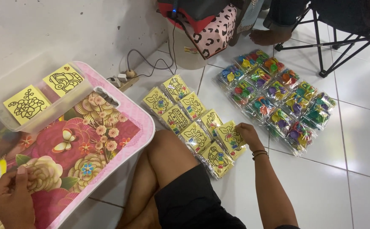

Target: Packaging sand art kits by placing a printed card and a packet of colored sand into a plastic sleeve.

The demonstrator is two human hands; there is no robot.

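**Eight yellow packets laid out on the tiles**

Eight or so clear-wrapped yellow card packets point(193, 123), each printed with a black outline drawing, lie in two overlapping rows on the white floor point(363, 178). The right hand point(247, 135) pinches the packet at the row's 4 o'clock end. Colourful toy packs point(278, 99) sit at 2 o'clock. The left hand point(11, 199), fingers curled but holding nothing, rests on a floral tray point(108, 140) at 8 o'clock.

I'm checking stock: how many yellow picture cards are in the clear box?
2. One flower card lies at the left of the clear box, and one vehicle card at its right. More may be hidden beneath them.
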